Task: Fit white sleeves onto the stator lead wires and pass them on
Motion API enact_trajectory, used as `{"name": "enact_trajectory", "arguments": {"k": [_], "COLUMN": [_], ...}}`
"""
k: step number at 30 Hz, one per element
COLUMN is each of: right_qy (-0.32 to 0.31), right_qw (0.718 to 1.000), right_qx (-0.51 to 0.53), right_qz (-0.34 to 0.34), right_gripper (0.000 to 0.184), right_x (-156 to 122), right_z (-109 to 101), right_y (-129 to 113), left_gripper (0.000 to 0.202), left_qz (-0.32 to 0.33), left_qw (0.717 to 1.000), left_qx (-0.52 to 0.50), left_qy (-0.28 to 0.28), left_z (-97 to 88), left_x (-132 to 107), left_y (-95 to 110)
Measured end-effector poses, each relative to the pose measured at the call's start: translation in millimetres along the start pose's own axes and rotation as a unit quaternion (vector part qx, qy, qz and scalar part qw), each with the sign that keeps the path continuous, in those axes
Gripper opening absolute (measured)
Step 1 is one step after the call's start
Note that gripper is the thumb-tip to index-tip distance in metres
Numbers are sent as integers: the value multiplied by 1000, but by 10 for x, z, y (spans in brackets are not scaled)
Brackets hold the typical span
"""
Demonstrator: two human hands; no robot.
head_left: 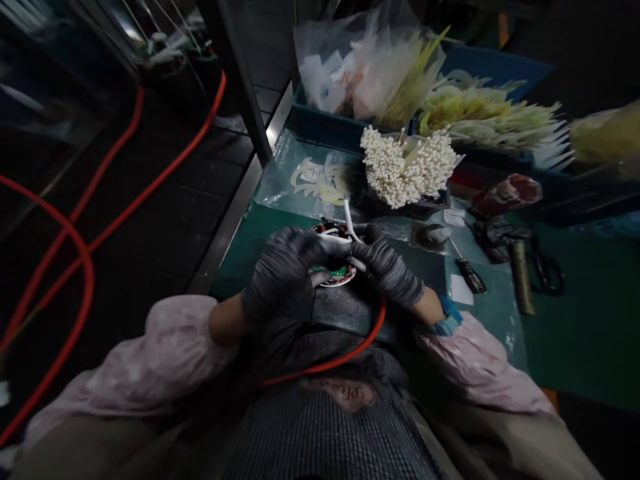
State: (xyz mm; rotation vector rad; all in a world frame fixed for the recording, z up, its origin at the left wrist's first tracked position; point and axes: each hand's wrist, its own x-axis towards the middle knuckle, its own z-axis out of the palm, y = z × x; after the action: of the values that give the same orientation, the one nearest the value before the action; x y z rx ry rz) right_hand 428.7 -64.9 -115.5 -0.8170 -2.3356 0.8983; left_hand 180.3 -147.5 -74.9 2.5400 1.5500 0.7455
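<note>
My left hand (pixel 283 270), in a grey striped glove, has its fingers bent and closed over a small white piece (pixel 333 238). My right hand (pixel 387 267), gloved the same way, meets it from the right with fingertips pinched around a slim white strip (pixel 349 217) that sticks up and bends. Whether the two white parts are one piece I cannot tell. Just under the fingers sits a round, white-rimmed item (pixel 337 283) with green, black and red colours, partly hidden by both hands. A red hose (pixel 367 343) curves below my right hand.
Beyond the hands lie a bundle of white bead-tipped stems (pixel 403 167) and pale curved pieces on a plastic sheet (pixel 280 180). Blue bins (pixel 325 123) hold bagged and yellowish strips. A screwdriver (pixel 470 275) and scissors (pixel 550 273) lie right. Red hoses (pixel 85 267) loop at left.
</note>
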Motion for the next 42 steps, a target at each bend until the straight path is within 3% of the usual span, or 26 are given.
{"name": "enact_trajectory", "arguments": {"k": [1, 3, 6, 9, 13, 18, 20, 22, 24, 26, 27, 29, 31, 33, 37, 40, 42], "right_qy": [18, 57, 101, 95, 103, 99, 95, 148, 277, 394, 418, 403, 363, 335, 371, 393, 407], "right_qw": [1000, 998, 993, 987, 978, 979, 981, 982, 957, 900, 877, 863, 870, 881, 904, 909, 911], "right_qx": [7, 28, 54, 57, 47, 78, 70, 26, -69, -183, -230, -293, -317, -313, -204, -135, -64], "right_qz": [4, 2, -35, -120, -175, -163, -154, -115, -42, 28, 51, 81, 106, 117, 60, 28, 23], "right_gripper": [26, 24, 21, 30, 38, 21, 22, 23, 19, 17, 18, 27, 34, 31, 20, 11, 9], "right_x": [-21, -80, -185, -277, -313, -259, -254, -261, -258, -223, -189, -96, 12, 104, 160, 90, 3], "right_z": [50, 109, 91, 33, 53, 62, -26, -178, -374, -578, -671, -825, -930, -990, -998, -960, -948], "right_y": [14, 18, 4, 35, 157, 168, 103, 61, 96, 218, 301, 469, 595, 657, 621, 440, 198], "left_gripper": [23, 18, 19, 22, 31, 35, 36, 38, 40, 39, 36, 21, 9, 11, 15, 14, 15], "left_qz": [62, 139, 121, 90, 98, 172, 162, 116, 55, 13, 10, 36, 69, 88, 81, 77, 84], "left_qw": [997, 985, 978, 972, 976, 975, 979, 988, 991, 991, 991, 992, 992, 990, 991, 992, 992], "left_qx": [43, 76, 109, 143, 148, 129, 117, 105, 98, 92, 83, 54, 28, 13, -1, -14, -23], "left_qy": [-23, -72, -128, -165, -127, -63, -28, 16, 68, 97, 104, 106, 106, 111, 110, 95, 94], "left_z": [-36, -97, -162, -208, -241, -108, -2, 105, 200, 283, 322, 394, 452, 491, 522, 527, 528], "left_x": [14, 59, 120, 94, -52, -198, -244, -295, -335, -333, -312, -238, -159, -110, -110, -130, -134], "left_y": [51, 147, 276, 381, 358, 76, 42, 101, 208, 288, 301, 263, 173, 87, 33, 46, 44]}}
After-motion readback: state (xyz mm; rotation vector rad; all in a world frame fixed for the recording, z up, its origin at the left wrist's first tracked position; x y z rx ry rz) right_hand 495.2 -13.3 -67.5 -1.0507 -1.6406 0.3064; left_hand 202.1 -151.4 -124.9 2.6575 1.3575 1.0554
